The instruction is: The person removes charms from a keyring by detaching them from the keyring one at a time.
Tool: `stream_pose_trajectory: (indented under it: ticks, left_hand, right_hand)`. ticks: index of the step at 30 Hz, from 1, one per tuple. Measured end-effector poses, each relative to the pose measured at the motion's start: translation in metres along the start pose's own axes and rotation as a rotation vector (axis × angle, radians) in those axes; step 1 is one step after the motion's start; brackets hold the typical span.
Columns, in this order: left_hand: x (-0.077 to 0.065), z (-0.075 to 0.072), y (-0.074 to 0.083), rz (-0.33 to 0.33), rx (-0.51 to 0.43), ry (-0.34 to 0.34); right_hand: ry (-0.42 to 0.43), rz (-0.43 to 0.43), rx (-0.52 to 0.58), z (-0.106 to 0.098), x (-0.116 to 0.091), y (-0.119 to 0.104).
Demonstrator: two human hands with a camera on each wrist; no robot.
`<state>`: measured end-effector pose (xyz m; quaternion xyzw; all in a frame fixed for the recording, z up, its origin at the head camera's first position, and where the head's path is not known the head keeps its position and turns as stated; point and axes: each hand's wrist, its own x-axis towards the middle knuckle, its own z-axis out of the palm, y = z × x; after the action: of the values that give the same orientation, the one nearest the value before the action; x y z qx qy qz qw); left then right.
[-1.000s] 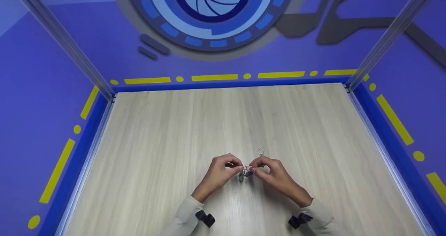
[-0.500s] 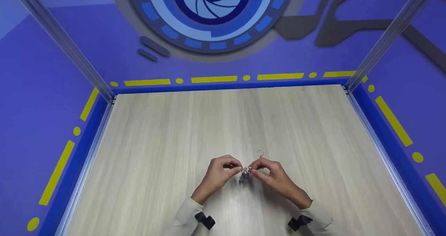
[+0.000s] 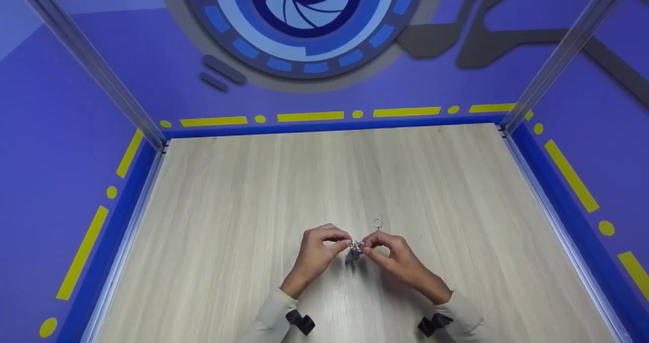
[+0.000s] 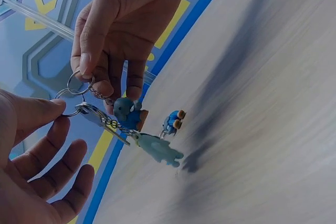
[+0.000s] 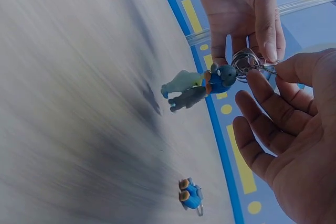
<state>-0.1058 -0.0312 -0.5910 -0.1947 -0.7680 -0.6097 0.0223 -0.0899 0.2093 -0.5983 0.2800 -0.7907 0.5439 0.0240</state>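
Note:
Above the table, my left hand (image 3: 320, 252) and right hand (image 3: 400, 262) face each other, with a bunch of keychain charms (image 3: 354, 254) hanging between them. In the left wrist view, my left thumb and forefinger pinch a metal split ring (image 4: 65, 95). My right thumb and fingers pinch a second split ring (image 4: 80, 82), which overlaps the first in this view. A blue-clothed elephant charm (image 4: 128, 113), a pale green figure charm (image 4: 160, 149) and a flat metal piece (image 4: 93, 114) dangle below. The right wrist view also shows a dark grey figure charm (image 5: 188, 98).
Another blue figure keychain (image 5: 190, 195) lies on the wooden table (image 3: 228, 206) beyond my right hand; its ring (image 3: 377, 223) shows in the head view. Blue printed walls (image 3: 324, 97) enclose the back and sides.
The hanging charms have drawn closer together beneath the rings. Both hands have shifted slightly left in the head view and keep their pinch.

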Motion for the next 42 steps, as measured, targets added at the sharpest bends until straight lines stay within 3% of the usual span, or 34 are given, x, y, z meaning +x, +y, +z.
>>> stream_pose_trajectory:
  ticks: [15, 25, 35, 42]
  left_hand:
    - [0.0, -0.002, 0.007, 0.027, 0.043, 0.006]
    - [-0.001, -0.002, 0.005, 0.061, 0.053, 0.006]
    - [-0.002, -0.002, 0.001, 0.118, 0.101, 0.008]
    - [-0.002, -0.001, 0.0, 0.157, 0.149, 0.018]
  right_hand:
    - [0.012, 0.033, 0.001, 0.004, 0.004, 0.001]
    - [0.052, -0.072, -0.027, 0.008, 0.008, 0.002]
    - [0.053, -0.056, -0.039, 0.011, 0.01, -0.001]
    - [0.027, 0.016, -0.06, 0.01, 0.013, -0.004]
